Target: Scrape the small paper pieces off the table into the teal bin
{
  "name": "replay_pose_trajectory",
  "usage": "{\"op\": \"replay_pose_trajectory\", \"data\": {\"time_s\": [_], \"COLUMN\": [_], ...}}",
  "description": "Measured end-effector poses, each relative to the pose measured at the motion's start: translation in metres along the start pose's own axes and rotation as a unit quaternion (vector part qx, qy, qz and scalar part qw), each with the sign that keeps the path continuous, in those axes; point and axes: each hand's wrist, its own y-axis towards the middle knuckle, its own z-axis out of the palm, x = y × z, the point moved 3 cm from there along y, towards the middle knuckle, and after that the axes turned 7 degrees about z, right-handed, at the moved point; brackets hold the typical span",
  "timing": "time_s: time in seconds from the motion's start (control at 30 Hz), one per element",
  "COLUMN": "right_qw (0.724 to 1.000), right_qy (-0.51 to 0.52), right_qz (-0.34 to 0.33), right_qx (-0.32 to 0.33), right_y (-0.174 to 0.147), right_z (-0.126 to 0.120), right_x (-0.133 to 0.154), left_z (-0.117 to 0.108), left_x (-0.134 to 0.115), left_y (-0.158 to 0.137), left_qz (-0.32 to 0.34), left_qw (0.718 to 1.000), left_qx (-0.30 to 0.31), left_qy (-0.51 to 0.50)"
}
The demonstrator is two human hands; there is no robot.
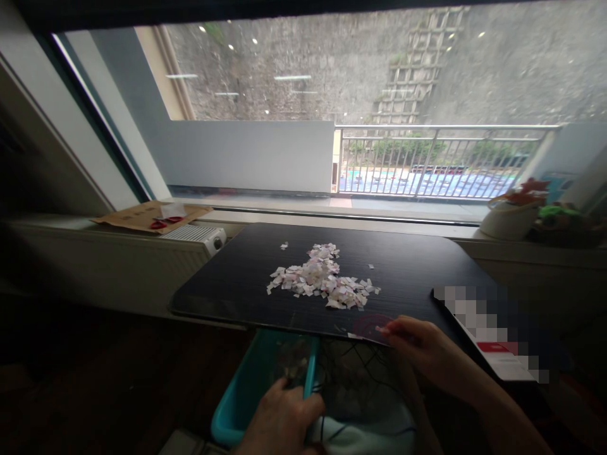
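A loose heap of small pale paper scraps lies in the middle of the dark table. At the table's front edge, my right hand is closed, its fingertips pinched at a thin pinkish see-through piece with curved lines; its exact kind is unclear. Below the table edge, my left hand grips the rim of a teal plastic bin, thumb on one side and fingers on the other. Inside the bin, near those fingers, something pale and see-through is too dim to make out.
On the table's right lies a flat dark and white item, partly blurred out. Red-handled scissors rest on a brown envelope on the left sill, above a radiator. A white pot stands on the right sill.
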Motion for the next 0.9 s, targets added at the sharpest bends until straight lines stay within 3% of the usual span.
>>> {"op": "replay_pose_trajectory", "data": {"time_s": [0.43, 0.67, 0.9], "right_qw": [1.0, 0.987, 0.99], "right_qy": [-0.005, -0.079, -0.095], "right_qz": [-0.006, -0.024, -0.041], "right_qx": [0.017, -0.141, -0.1], "right_y": [0.002, 0.029, 0.025], "right_z": [0.002, 0.003, 0.007], "right_x": [0.006, 0.008, 0.012], "left_z": [0.001, 0.008, 0.007], "left_x": [0.003, 0.009, 0.008], "left_y": [0.001, 0.004, 0.004], "left_qz": [0.001, 0.004, 0.008], "left_qw": [1.0, 1.0, 0.999], "left_qx": [0.007, 0.021, 0.027], "left_qy": [0.002, 0.017, 0.021]}}
